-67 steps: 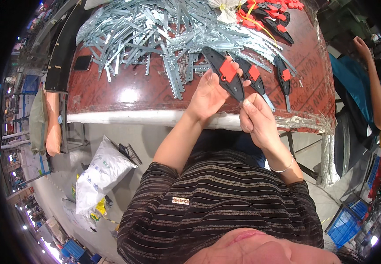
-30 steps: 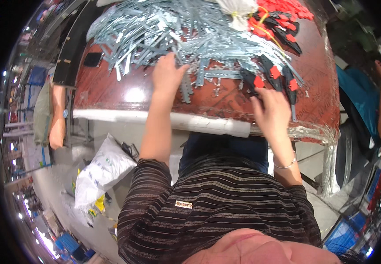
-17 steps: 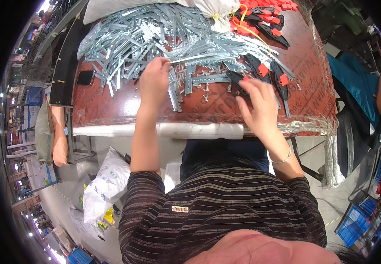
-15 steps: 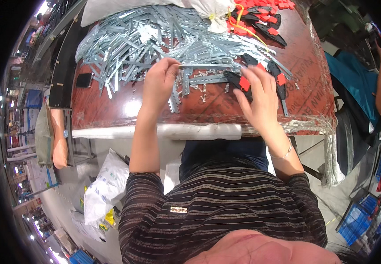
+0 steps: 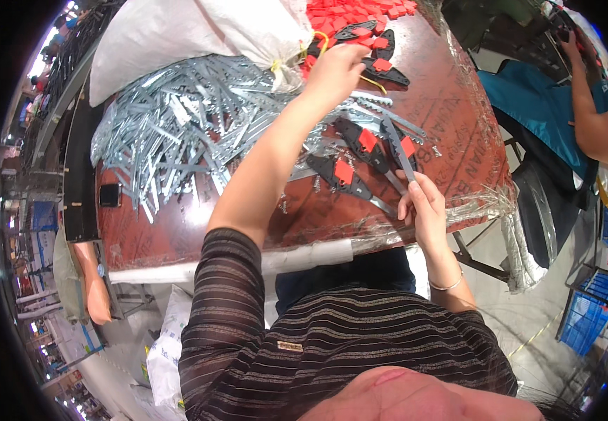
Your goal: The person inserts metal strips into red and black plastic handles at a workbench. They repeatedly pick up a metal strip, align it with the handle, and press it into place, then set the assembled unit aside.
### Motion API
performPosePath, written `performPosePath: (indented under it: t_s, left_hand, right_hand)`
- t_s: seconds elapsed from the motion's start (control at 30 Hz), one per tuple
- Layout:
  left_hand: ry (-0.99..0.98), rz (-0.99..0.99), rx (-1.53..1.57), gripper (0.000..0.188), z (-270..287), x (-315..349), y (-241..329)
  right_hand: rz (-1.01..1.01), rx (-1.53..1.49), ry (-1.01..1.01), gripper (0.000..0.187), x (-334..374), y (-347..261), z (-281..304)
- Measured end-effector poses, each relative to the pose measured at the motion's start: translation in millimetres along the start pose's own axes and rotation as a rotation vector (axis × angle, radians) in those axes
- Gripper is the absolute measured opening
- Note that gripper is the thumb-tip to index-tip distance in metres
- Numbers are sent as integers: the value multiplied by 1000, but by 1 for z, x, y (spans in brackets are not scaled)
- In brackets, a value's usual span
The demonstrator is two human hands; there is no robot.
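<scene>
My right hand (image 5: 426,207) is closed on the lower end of a notched metal strip (image 5: 396,147), which slants up and away over the black parts. Under and beside it lie several black plastic pieces with red blocks; one black piece (image 5: 360,191) has a metal strip sticking out toward my right hand. My left hand (image 5: 335,76) is stretched to the far side, its bent fingers among more black pieces (image 5: 388,71) with red blocks. Whether it grips one of them is hidden by the hand.
A heap of loose metal strips (image 5: 184,126) covers the left of the red-brown table (image 5: 451,133). A white sack (image 5: 170,35) with yellow cord rests behind it. Red blocks (image 5: 367,10) lie at the far edge, small springs (image 5: 284,203) near the front. Another person's arm (image 5: 584,105) shows at right.
My left hand has moved away from the strip heap to the far black pieces. My right hand, empty before, now holds a metal strip nearer the front edge. The view has shifted.
</scene>
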State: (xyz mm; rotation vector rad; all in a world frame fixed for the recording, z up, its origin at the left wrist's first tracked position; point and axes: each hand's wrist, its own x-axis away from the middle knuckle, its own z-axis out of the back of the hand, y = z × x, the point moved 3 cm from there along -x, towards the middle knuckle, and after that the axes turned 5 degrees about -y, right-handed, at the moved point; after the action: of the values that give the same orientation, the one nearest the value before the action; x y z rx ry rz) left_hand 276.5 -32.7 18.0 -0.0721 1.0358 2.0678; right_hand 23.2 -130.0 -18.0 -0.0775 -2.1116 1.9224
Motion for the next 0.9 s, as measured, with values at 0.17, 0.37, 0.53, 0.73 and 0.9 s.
performPosePath:
  t_s: [0.17, 0.37, 0.53, 0.73, 0.9]
  left_hand:
    - [-155, -55, -509, 49, -49, -28, -20]
    - [-188, -30, -23, 51, 8, 27, 7]
    - [-237, -93, 128, 53, 51, 102, 52]
    - [-272, -15, 262, 49, 64, 171, 76]
    - [-77, 319, 954, 62, 62, 211, 72]
  right_hand:
    - [22, -22, 31, 31, 5, -2, 13]
    - [63, -79, 79, 30, 8, -4, 21]
    - [95, -176, 79, 29, 4, -8, 6]
    - [14, -143, -149, 26, 11, -19, -49]
    - [69, -56, -150, 24, 23, -14, -65]
